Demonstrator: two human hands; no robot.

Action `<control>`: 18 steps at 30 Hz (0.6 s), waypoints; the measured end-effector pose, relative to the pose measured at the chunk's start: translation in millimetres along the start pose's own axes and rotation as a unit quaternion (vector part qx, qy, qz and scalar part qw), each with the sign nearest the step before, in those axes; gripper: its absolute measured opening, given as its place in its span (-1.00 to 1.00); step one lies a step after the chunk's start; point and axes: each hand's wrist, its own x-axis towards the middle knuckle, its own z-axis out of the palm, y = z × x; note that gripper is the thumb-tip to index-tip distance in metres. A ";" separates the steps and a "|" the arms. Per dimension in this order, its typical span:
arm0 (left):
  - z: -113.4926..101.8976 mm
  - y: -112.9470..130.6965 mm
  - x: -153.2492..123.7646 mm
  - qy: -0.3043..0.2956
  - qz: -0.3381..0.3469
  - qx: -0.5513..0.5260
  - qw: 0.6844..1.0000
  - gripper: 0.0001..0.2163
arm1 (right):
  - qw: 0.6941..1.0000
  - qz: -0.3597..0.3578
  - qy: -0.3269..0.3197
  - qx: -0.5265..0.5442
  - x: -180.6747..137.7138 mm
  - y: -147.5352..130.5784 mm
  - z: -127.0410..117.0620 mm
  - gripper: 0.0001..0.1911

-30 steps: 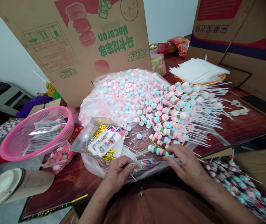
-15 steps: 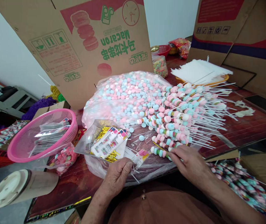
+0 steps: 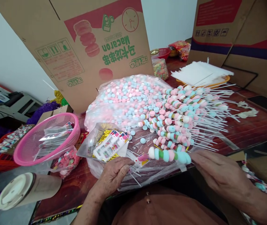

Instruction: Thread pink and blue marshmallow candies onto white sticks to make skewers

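My right hand (image 3: 227,175) is closed at the near end of a candy skewer (image 3: 168,155) of pink, white, blue and green soft sweets; its stick is hidden by the fingers. The skewer lies level, its far end pointing left. Beside that end, my left hand (image 3: 114,175) pinches a small clear bag (image 3: 143,158) with pink and yellow print. Just behind the left hand, an open plastic pouch (image 3: 84,147) holds gold twist ties (image 3: 105,134) and printed labels (image 3: 111,145). A heap of finished skewers (image 3: 182,109) lies beyond the right hand.
A large bag of pastel sweets (image 3: 128,93) leans by a cardboard box (image 3: 119,68). On the left are a pink basket (image 3: 18,153) of clear bags and a lidded cup (image 3: 46,186). White sticks (image 3: 201,73) fill a tray at the back right. More skewers lie low right.
My right hand has lifted a skewer off the front of the heap, turned it level and moved right and nearer. My left hand has stayed almost in place by the small bag.
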 end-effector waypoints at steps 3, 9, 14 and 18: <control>-6.5 5.3 5.0 -0.032 0.005 -0.005 0.999 -0.68 | 0.997 -0.057 0.014 -0.041 3.4 -5.9 -1.5 -0.68; -21.7 7.7 12.5 -0.098 0.002 -0.007 0.995 -0.68 | 0.998 -0.056 0.018 -0.015 7.9 4.7 -12.4 -0.67; -20.7 8.5 16.6 -0.091 -0.001 -0.076 0.993 -0.63 | 0.998 -0.040 0.036 -0.031 6.5 2.9 -11.4 -0.71; -13.5 5.3 17.0 -0.081 -0.003 -0.095 0.992 -0.59 | 0.995 -0.062 0.056 -0.056 2.8 -8.4 0.5 -0.73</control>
